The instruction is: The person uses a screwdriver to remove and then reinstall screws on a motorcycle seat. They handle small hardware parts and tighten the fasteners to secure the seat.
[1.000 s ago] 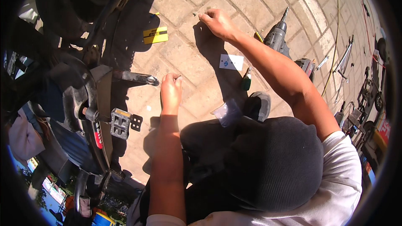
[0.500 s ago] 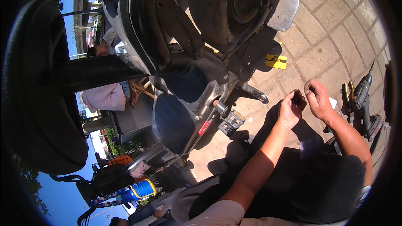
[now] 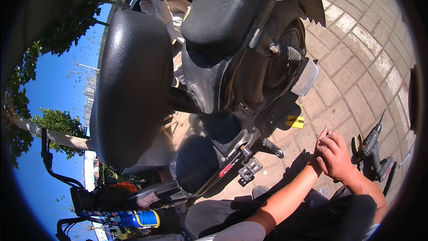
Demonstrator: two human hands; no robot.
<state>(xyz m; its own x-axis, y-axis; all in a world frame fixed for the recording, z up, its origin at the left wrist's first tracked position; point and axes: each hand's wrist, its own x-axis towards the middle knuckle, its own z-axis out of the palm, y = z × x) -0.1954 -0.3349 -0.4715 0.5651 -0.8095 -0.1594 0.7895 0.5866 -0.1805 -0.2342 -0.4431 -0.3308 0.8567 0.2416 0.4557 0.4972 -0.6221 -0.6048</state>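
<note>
My hands are brought together over the paving at the right. My right hand curls its fingers over my left hand. Most of my left hand is hidden beneath it, with a fingertip showing at the top; its fingers look bent in. Anything small between them cannot be made out. To the left stands a black electric scooter, its pedal and kickstand on the side facing me. A cordless drill with a long bit lies just right of my hands, beside a yellow-and-black handled tool.
A yellow-and-black card lies on the paving bricks beyond my hands. The scooter's padded seat fills the left. Another person sits behind it, hands raised to the head. A blue-and-yellow cylinder is at the lower left.
My hands were slightly apart, the left cupped; now the right covers the left, and both sit lower in the picture. The view has shifted, showing more of the scooter's rear and the seated person.
</note>
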